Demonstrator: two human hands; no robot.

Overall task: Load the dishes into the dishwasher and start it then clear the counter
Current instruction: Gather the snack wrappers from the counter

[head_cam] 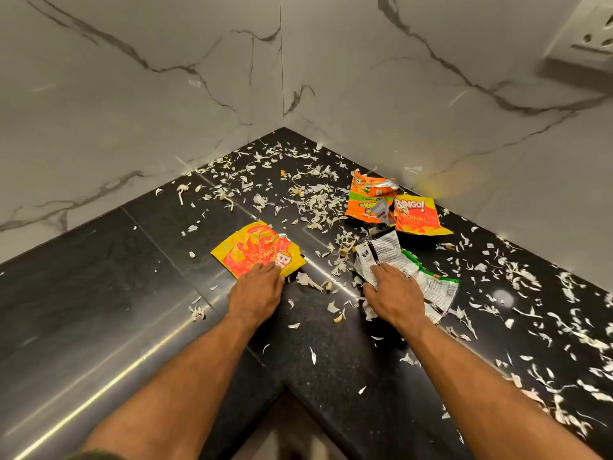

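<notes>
On the black corner counter lie several empty snack wrappers among scattered pale garlic peels. My left hand rests with its fingertips on the near edge of a yellow-and-orange wrapper. My right hand lies on a crumpled white-and-green wrapper, the fingers bent down onto it. Further back sit an orange-green torn wrapper and a yellow wrapper printed "Bingo!", both untouched.
Marble walls close the corner at the back. A wall socket is at the top right. Peels litter the counter's right arm densely. The counter's inner front edge meets at a notch between my forearms.
</notes>
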